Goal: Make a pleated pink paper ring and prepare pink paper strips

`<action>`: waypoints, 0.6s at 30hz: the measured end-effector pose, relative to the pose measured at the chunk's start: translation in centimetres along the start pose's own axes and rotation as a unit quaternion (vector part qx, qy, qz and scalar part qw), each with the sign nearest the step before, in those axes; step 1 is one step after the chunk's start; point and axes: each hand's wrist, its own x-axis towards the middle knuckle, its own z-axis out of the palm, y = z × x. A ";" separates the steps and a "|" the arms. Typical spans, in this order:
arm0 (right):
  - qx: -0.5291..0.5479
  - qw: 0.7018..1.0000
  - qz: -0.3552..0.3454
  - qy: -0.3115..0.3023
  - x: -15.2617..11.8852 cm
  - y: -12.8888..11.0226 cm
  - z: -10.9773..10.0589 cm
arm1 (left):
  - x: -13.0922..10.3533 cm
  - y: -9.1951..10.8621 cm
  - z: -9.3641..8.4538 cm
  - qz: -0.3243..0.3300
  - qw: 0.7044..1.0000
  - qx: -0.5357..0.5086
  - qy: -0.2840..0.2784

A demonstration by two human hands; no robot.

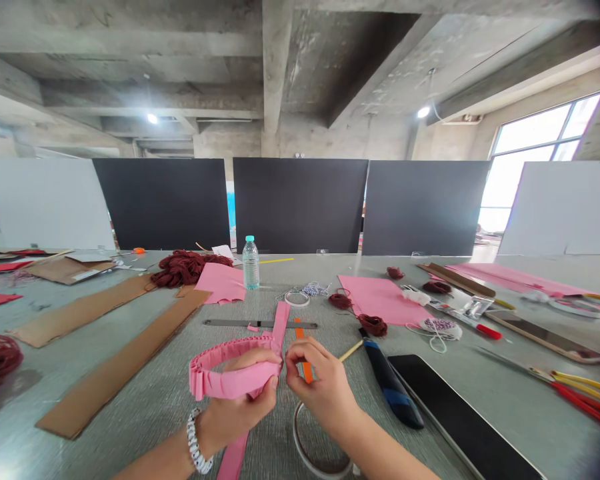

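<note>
A pleated pink band [230, 381], curved into a loop, is held in my left hand [245, 407], with the thumb in front and the fingers inside the loop. Close beside its right end is my right hand [323, 383], thumb and index finger pinched together; anything between those fingertips is too small to make out. A flat pink strip [281, 321] rises behind the band, and another pink length [233, 459] shows below my left wrist. Behind my hands lie a metal ruler [230, 323] and an orange strip [307, 370].
A tape roll [300, 453] and blue-black cutter [393, 387] lie near my right arm, beside a black tablet [460, 413]. Scissors [555, 380] are far right. Cardboard strips [125, 363] lie left. A water bottle [251, 265], dark red yarn [183, 269] and pink sheet [383, 300] are farther back.
</note>
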 end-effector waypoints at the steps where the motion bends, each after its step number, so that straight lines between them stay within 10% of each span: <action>1: 0.005 1.000 0.002 0.002 0.1 -0.1 -0.2 | 0.0 0.0 0.0 0.004 1.000 0.005 0.010; 18: 0.163 0.982 0.084 -0.046 -0.2 -0.2 0.0 | -0.2 0.4 -0.6 -0.037 0.998 -0.049 -0.022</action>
